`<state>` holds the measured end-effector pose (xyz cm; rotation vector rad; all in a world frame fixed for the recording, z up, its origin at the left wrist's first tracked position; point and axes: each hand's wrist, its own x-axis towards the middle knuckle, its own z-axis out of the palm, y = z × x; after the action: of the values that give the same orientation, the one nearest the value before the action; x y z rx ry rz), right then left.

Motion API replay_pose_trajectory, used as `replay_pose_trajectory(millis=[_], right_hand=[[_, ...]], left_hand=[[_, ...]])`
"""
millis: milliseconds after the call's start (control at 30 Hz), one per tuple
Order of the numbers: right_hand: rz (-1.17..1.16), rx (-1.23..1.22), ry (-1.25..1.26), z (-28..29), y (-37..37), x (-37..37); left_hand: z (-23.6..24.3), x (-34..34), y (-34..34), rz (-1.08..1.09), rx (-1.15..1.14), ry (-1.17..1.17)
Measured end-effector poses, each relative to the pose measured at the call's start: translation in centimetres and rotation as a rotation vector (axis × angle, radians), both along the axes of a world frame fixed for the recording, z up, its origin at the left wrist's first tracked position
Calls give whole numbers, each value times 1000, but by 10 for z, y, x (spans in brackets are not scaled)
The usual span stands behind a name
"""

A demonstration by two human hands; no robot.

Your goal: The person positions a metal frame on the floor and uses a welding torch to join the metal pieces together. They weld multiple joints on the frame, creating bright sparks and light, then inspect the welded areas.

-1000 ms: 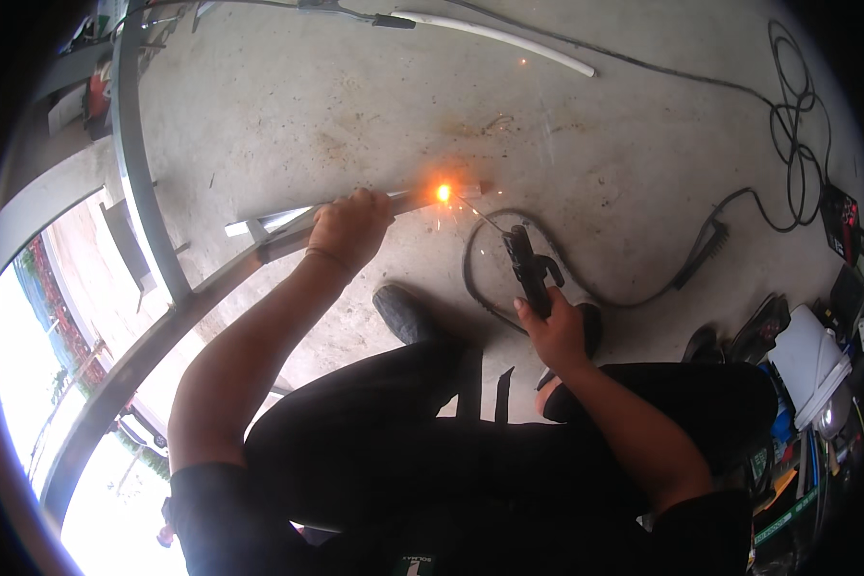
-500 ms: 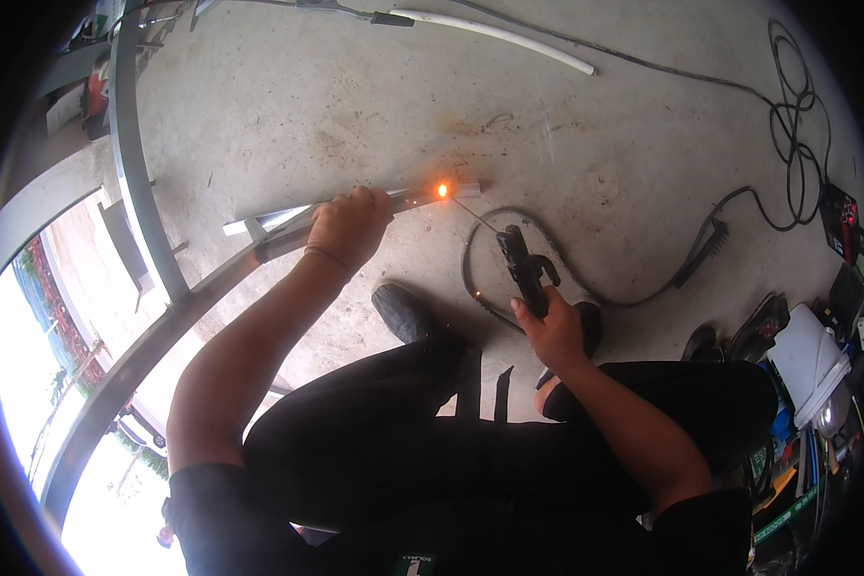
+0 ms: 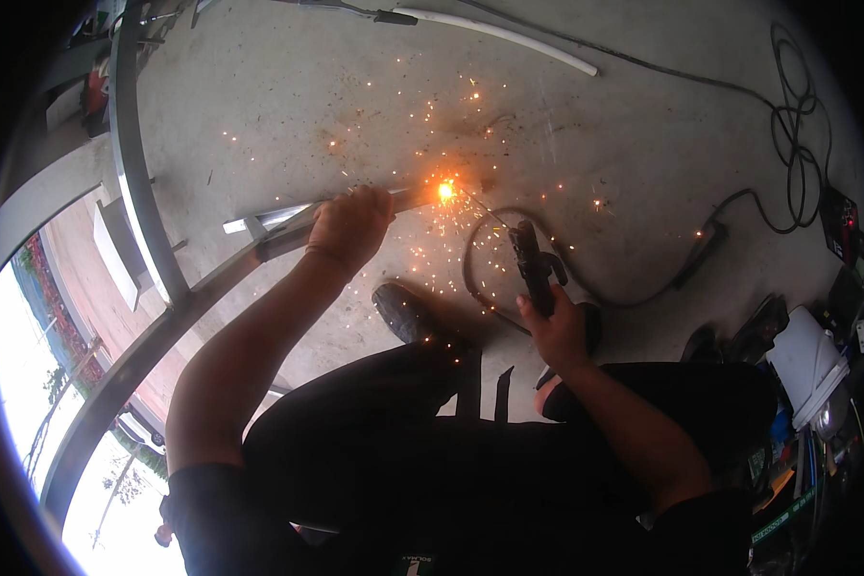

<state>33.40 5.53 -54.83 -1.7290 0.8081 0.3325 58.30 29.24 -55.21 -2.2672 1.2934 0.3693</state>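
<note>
My left hand (image 3: 350, 228) is closed around a grey metal tube (image 3: 288, 242), a short way from its far end. That tube joins a larger metal frame (image 3: 132, 173) on the left. In my right hand (image 3: 559, 331) is a black welding electrode holder (image 3: 531, 264), tilted up and to the left. A thin welding rod (image 3: 487, 210) runs from its head to the tube. Where the rod meets the metal, a bright orange arc (image 3: 446, 190) glows and throws sparks all around. The glare hides the joint itself and the tube's tip.
A black cable (image 3: 634, 302) loops over the concrete floor (image 3: 355, 106), with more coils (image 3: 787, 125) at the right near a dark box with a red light (image 3: 839, 226). A white pipe (image 3: 509, 36) lies at the top. My shoe (image 3: 400, 312) is below the sparks. A white container (image 3: 804, 355) stands among tools.
The small glow has grown into a brighter arc, with sparks now spread widely. My right hand and the electrode holder have shifted slightly right. My left hand stays put.
</note>
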Motion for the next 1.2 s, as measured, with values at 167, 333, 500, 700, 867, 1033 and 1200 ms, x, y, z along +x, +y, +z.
replay_pose_trajectory(millis=[167,333,500,700,867,1033,1200], right_hand=[[48,-19,51,4,-2,1],[86,-22,33,3,-2,-2],[140,-27,138,11,-3,2],[164,-7,193,11,-5,3],[127,37,120,8,-5,3],[278,-135,-72,-2,-4,-4],[25,13,90,14,-2,7]], left_hand=[[-5,-2,0,22,7,22],[-2,-1,-1,25,-8,29],[-3,-1,-1,24,-13,29],[-1,-1,-3,31,3,38],[-3,0,-2,41,9,43],[-1,2,2,-28,9,31],[1,0,-3,57,5,68]])
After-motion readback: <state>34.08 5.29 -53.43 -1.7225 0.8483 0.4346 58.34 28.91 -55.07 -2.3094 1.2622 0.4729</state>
